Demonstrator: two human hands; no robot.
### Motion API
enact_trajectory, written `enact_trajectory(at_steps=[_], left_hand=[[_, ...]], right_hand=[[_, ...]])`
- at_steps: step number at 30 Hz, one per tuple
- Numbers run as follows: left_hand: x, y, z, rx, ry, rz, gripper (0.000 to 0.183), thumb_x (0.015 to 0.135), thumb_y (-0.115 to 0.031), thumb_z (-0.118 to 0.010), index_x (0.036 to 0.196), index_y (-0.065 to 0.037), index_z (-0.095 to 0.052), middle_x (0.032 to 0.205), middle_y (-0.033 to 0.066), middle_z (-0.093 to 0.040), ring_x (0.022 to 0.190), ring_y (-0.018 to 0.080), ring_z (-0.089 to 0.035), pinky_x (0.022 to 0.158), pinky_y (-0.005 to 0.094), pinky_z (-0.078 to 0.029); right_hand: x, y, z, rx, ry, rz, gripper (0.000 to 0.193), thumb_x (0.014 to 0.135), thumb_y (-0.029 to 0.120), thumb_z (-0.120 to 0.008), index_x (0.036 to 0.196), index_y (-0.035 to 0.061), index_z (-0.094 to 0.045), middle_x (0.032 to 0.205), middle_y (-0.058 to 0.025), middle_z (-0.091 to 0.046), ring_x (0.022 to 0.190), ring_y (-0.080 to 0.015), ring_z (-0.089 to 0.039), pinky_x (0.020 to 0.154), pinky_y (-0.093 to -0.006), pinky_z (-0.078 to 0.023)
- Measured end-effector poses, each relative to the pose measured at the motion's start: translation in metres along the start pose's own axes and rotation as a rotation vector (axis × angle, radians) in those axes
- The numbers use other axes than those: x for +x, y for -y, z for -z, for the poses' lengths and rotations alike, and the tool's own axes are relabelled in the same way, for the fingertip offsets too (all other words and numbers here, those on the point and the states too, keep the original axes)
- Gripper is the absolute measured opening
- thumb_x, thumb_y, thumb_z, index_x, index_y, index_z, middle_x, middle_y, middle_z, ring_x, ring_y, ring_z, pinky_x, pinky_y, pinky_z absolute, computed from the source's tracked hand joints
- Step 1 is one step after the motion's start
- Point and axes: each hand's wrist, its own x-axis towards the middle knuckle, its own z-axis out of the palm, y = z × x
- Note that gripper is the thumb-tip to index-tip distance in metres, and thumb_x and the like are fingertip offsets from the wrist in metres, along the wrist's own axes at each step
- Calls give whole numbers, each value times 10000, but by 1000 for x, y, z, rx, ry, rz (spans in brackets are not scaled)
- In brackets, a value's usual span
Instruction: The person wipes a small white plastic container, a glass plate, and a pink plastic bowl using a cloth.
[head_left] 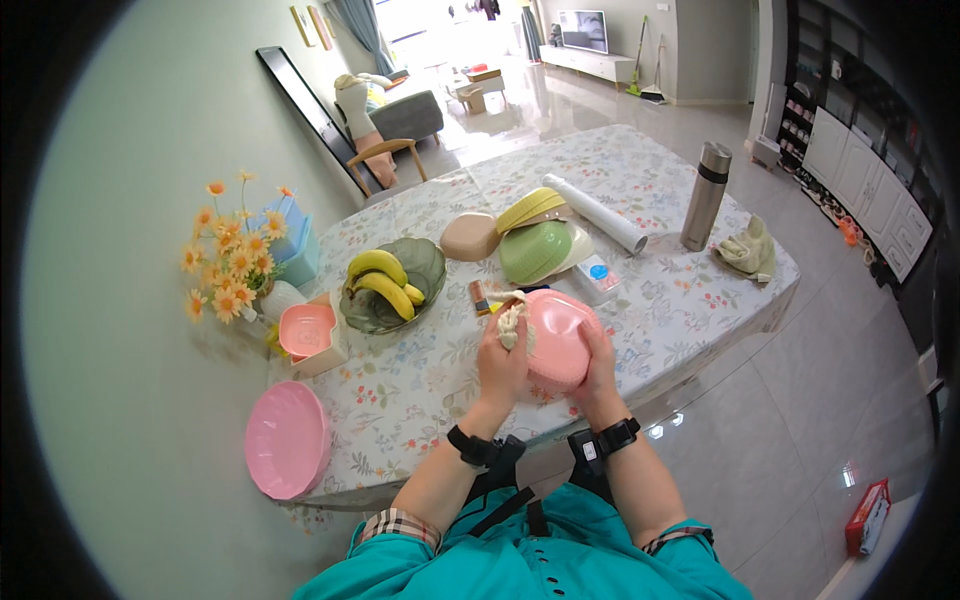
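Note:
Between my two hands is a pink plastic basket (560,338), tilted with its smooth rounded side up, over the near edge of the table. My left hand (502,362) is closed at its left side, with a bunched cream braided cord (513,322) under the fingers and thumb. Around the basket's right rim wraps my right hand (597,372), thumb on top. Just beyond the basket lie a small orange and dark box (483,297) and a white box with a blue spot (599,277). Whether the cord is fixed to the basket, I cannot tell.
On the flowered tablecloth (400,400) are bananas (380,278) in a green glass bowl (428,268), green (537,252), yellow (530,207) and beige (470,236) baskets, a white roll (595,213), a steel flask (707,195), a cloth (746,250) and a pink basin (287,440).

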Motion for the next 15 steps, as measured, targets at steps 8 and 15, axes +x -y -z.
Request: enact_trajectory(at_steps=[8, 15], left_hand=[[-70, -3, -12, 272, 65, -320, 636, 925, -85, -574, 1502, -11, -317, 1590, 217, -151, 1471, 401, -170, 1186, 470, -182], [-24, 20, -6, 106, -4, -132, 548, 970, -244, -561, 1422, 21, -398, 1410, 232, -417, 1279, 345, -448, 1061, 412, -363]], right_hand=[[8, -6, 10, 89, 30, 49, 350, 960, 164, -583, 1254, -23, -545, 1195, -143, -633, 1042, -227, -645, 906, -362, -541], [9, -10, 10, -54, 54, 86, 338, 944, 124, -611, 1248, -14, -559, 1200, -110, -642, 1063, -199, -634, 930, -343, -525]])
